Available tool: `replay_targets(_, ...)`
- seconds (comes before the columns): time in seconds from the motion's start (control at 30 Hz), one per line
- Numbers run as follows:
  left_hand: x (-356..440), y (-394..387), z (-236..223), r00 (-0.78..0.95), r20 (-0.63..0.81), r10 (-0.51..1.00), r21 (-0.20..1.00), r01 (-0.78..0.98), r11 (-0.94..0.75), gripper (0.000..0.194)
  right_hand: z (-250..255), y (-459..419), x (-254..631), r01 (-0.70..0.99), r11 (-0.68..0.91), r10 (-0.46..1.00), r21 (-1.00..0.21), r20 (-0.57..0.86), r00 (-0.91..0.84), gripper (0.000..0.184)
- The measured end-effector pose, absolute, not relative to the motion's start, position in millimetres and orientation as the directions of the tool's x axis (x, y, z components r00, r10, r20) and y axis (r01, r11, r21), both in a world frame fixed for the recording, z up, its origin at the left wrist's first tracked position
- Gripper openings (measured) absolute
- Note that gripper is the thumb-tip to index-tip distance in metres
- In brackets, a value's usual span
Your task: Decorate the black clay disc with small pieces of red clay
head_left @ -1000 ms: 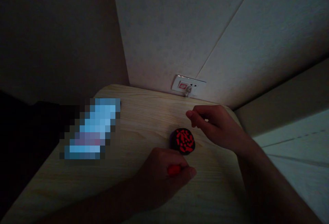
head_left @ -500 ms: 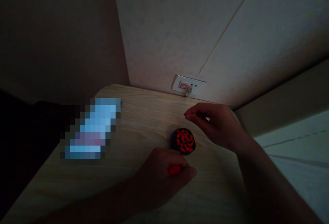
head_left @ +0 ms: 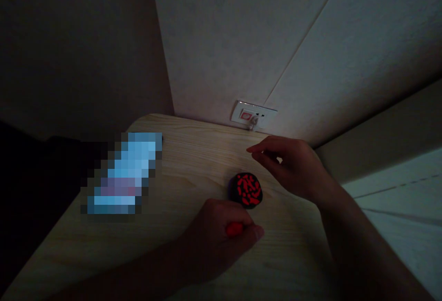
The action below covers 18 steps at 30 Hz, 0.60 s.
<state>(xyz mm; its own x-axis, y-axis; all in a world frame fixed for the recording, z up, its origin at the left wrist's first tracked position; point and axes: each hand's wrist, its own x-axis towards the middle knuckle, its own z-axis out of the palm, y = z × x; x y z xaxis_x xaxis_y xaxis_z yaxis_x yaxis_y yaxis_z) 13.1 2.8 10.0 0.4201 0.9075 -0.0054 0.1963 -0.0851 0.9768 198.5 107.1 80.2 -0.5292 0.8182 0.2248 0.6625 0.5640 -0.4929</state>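
My left hand [head_left: 221,236] is closed around a bright red lump [head_left: 235,229], which shows between the thumb and the curled fingers; what it is made of I cannot tell. Just beyond it stands a dark, rounded block [head_left: 247,190] whose top carries several small, irregular red pieces. Above and to the right of that block hovers my right hand [head_left: 290,165], its fingers bent. A narrow gap shows between its thumb tip and fingertip, with nothing visible between them. Neither hand appears to touch the block.
A pixelated, bright phone-like rectangle [head_left: 127,167] lies on the left of the light wooden tabletop [head_left: 186,153]. At the back, a wall socket [head_left: 236,112] with a plug in it sits low on the wall. Pale panels [head_left: 397,181] border the right side. The light is dim.
The thumb and fingertip of my right hand, nearly together before, have parted slightly, and the hand has shifted a little. My left hand, the red lump and the dark block stay as they were.
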Motion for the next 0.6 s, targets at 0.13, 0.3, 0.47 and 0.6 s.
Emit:
replay_targets(0.13, 12.7, 2.8, 9.9, 0.420, 0.008, 0.908, 0.976, 0.195, -0.099, 0.031, 81.7, 106.9, 195.7, 0.652, 0.578, 0.807, -0.490, 0.227, -0.545, 0.019)
replay_targets(0.3, 12.0, 2.1, 10.0, 0.427, 0.013, 0.904, 0.977, 0.187, -0.103, 0.030, 83.0, 106.2, 195.0, 0.647, 0.563, 0.811, -0.514, 0.191, -0.553, 0.013)
replay_targets(0.47, 13.0, 3.2, 9.6, 0.424, 0.023, 0.906, 0.975, 0.193, -0.115, 0.031, 82.1, 105.4, 196.2, 0.671, 0.520, 0.841, -0.529, 0.178, -0.511, 0.017)
replay_targets(0.6, 13.2, 3.8, 10.0, 0.424, 0.009, 0.906, 0.972, 0.208, -0.107, 0.030, 81.0, 105.9, 196.5, 0.665, 0.528, 0.838, -0.529, 0.194, -0.511, 0.013)
